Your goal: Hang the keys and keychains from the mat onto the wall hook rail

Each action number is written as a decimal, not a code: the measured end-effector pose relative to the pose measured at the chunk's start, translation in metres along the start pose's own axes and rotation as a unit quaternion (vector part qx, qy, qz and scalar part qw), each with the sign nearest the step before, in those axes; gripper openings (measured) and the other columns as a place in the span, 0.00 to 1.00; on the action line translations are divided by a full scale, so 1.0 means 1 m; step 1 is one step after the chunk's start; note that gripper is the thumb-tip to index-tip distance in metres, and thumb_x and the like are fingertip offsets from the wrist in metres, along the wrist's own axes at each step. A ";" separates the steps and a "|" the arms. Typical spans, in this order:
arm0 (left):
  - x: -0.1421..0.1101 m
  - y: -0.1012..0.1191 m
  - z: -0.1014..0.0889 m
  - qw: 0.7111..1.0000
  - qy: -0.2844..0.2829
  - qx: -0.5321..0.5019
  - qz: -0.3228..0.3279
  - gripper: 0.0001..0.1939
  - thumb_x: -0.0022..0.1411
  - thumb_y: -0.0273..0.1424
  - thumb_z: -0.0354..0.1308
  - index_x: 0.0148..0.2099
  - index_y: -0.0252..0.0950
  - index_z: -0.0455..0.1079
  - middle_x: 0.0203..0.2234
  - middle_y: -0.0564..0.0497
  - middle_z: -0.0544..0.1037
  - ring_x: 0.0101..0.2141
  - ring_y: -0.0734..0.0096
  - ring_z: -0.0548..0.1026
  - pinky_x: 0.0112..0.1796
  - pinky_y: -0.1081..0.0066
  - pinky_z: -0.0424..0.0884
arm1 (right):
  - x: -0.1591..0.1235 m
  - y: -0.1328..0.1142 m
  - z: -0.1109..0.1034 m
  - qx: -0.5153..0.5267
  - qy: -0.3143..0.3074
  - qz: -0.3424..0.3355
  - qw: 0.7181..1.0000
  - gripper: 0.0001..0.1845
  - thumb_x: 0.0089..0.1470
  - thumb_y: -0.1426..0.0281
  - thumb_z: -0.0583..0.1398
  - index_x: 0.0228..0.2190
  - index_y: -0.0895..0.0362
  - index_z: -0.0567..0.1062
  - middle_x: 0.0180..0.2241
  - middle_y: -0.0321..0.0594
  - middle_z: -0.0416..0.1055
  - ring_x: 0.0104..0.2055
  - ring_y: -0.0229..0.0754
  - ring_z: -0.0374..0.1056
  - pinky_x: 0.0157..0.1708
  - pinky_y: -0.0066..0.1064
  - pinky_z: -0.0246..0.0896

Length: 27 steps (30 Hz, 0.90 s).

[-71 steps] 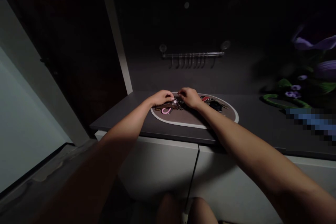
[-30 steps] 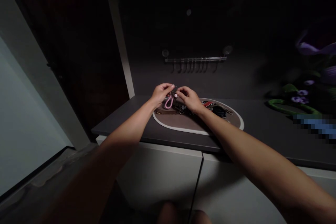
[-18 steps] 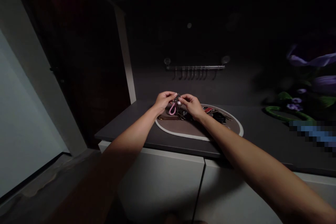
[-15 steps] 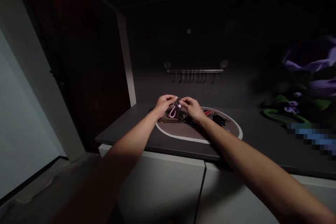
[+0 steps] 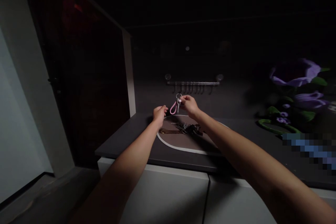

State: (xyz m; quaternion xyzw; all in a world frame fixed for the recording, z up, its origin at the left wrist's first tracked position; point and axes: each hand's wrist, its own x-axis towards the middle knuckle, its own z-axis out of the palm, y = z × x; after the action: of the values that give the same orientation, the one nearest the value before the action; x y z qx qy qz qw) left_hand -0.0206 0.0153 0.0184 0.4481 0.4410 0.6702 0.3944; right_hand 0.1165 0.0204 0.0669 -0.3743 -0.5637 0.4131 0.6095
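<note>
My right hand (image 5: 189, 105) pinches a key ring with a pink loop (image 5: 175, 104), held up above an oval tray (image 5: 189, 144) on a dark cabinet top. The metal ring points up toward a rail of hooks (image 5: 193, 84) on the wall just above. My left hand (image 5: 159, 113) hovers loosely curled beside the pink loop, apart from it and holding nothing. Several other keys (image 5: 183, 128) lie in the tray below both hands.
The dark countertop (image 5: 126, 136) tops white cabinet doors (image 5: 162, 196). Purple artificial flowers with green leaves (image 5: 294, 87) stand at the right. A white door frame post (image 5: 129, 77) rises at the cabinet's left end. The room is very dim.
My right hand has lifted the pink-looped key ring up from the tray toward the hook rail. My left hand has let go of it and dropped slightly.
</note>
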 end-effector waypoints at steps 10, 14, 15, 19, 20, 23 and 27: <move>0.018 -0.023 0.000 0.990 0.024 0.100 0.097 0.16 0.53 0.39 0.49 0.24 0.32 0.68 0.16 0.53 0.69 0.18 0.79 0.64 0.22 0.77 0.57 | 0.050 -0.005 0.031 0.077 0.103 0.032 0.991 0.06 0.49 0.78 0.52 0.22 0.58 0.63 0.17 0.30 0.62 0.18 0.29 0.59 0.23 0.24 0.62; 0.017 -0.024 0.002 0.991 0.041 0.085 0.090 0.15 0.52 0.38 0.50 0.23 0.32 0.69 0.16 0.52 0.69 0.19 0.78 0.65 0.23 0.76 0.58 | 0.057 -0.006 0.038 0.091 0.125 0.034 0.987 0.07 0.48 0.79 0.53 0.22 0.59 0.63 0.15 0.29 0.61 0.17 0.28 0.58 0.20 0.21 0.60; 0.017 -0.024 0.003 0.992 0.044 0.081 0.086 0.14 0.52 0.37 0.51 0.23 0.32 0.69 0.16 0.52 0.69 0.19 0.78 0.65 0.23 0.76 0.58 | 0.058 -0.005 0.039 0.094 0.129 0.035 0.987 0.07 0.48 0.79 0.53 0.22 0.59 0.64 0.14 0.29 0.61 0.16 0.28 0.58 0.19 0.21 0.59; 0.014 -0.020 0.004 0.993 0.053 0.080 0.075 0.13 0.52 0.35 0.50 0.23 0.33 0.69 0.16 0.53 0.69 0.18 0.78 0.65 0.23 0.76 0.58 | 0.061 -0.001 0.041 0.101 0.137 0.042 0.985 0.06 0.47 0.80 0.54 0.22 0.60 0.65 0.14 0.29 0.61 0.15 0.27 0.57 0.18 0.20 0.58; 0.014 -0.020 0.003 0.992 0.053 0.082 0.074 0.13 0.52 0.35 0.50 0.23 0.33 0.69 0.16 0.53 0.69 0.18 0.78 0.65 0.23 0.76 0.57 | 0.061 0.000 0.041 0.100 0.140 0.044 0.984 0.06 0.47 0.80 0.54 0.22 0.60 0.65 0.14 0.29 0.61 0.15 0.27 0.57 0.17 0.20 0.58; 0.014 -0.020 0.002 0.991 0.054 0.093 0.076 0.13 0.52 0.35 0.50 0.23 0.33 0.69 0.17 0.52 0.70 0.19 0.77 0.65 0.22 0.76 0.57 | 0.062 0.003 0.041 0.093 0.147 0.054 0.983 0.07 0.48 0.79 0.53 0.22 0.60 0.64 0.15 0.30 0.61 0.15 0.27 0.57 0.17 0.20 0.58; 0.016 -0.022 0.002 0.989 0.058 0.112 0.076 0.13 0.52 0.35 0.50 0.24 0.33 0.70 0.17 0.52 0.71 0.19 0.76 0.66 0.22 0.77 0.57 | 0.062 0.009 0.039 0.067 0.133 0.064 0.987 0.06 0.48 0.79 0.54 0.23 0.60 0.64 0.15 0.30 0.62 0.16 0.28 0.58 0.19 0.21 0.59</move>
State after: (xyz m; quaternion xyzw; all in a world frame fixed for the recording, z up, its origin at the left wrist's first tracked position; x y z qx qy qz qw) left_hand -0.0207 0.0370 0.0021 0.4821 0.4999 0.6695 0.2636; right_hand 0.0780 0.0812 0.0856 -0.4192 -0.4233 0.4348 0.6753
